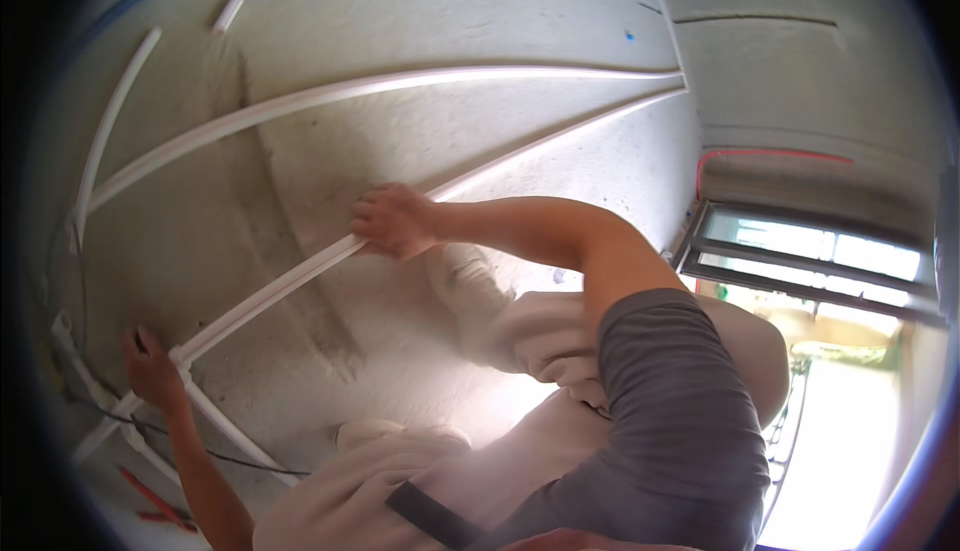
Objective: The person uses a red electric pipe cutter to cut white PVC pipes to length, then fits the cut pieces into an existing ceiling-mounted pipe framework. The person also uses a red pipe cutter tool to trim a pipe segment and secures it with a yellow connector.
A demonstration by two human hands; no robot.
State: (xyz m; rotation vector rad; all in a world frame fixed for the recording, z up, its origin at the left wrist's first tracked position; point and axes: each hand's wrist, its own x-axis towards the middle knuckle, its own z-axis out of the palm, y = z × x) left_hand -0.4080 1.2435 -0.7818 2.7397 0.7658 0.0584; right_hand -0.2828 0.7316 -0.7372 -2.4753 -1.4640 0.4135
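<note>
The right hand (pixel 392 219) lies on a long white conduit pipe (pixel 270 293), fingers curled over it and pressing it against the bare concrete floor (pixel 420 131); the grip is closed around the pipe, though how tightly cannot be told; from this hold the pipe runs one way toward the far wall and the other way down to a white junction fitting (pixel 180 356); the left hand (pixel 152 369) sits just beside that fitting, fingers bent against the pipe's end, and whether they wrap it or only touch it cannot be told; below the left hand more short white pipe pieces (pixel 225 429) branch away; a second long white pipe (pixel 330 96) runs above the right hand, well apart from it; a thin black cable (pixel 250 466) and a red tool (pixel 150 499) lie beneath the left hand; near the right wrist rests a pale shoe (pixel 465 281); a window frame (pixel 800 261) stands far off beyond the right arm.
</note>
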